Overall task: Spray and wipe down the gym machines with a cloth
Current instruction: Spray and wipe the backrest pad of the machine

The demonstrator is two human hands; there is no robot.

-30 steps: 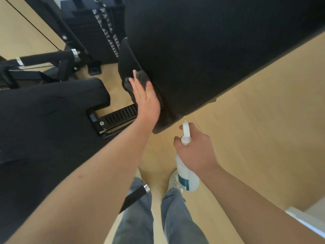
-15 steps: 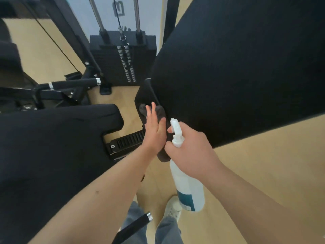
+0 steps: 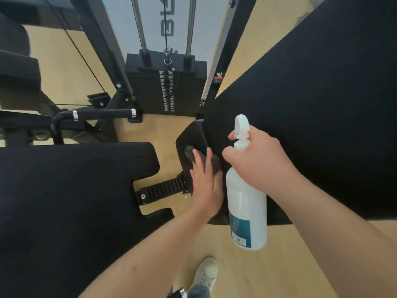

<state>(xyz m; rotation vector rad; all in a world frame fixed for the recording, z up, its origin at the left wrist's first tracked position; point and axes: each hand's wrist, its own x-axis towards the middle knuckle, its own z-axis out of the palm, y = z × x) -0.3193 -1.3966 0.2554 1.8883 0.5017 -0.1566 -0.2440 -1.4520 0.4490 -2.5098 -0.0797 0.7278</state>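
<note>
Cloth (image 3: 189,153), judged soft and limp, graspable anywhere, is pressed against the pad (image 3: 322,104) edge at frame centre by the left hand (image 3: 206,186), fingers (image 3: 200,162) straight. The bottle (image 3: 247,211) neck is gripped by the right hand (image 3: 257,160).

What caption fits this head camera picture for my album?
A left hand presses a dark cloth on a gym machine's black pad while the right hand holds a white spray bottle.

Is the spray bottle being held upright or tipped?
Upright. The right hand grips the spray bottle by its neck, nozzle on top, base hanging down.
</note>
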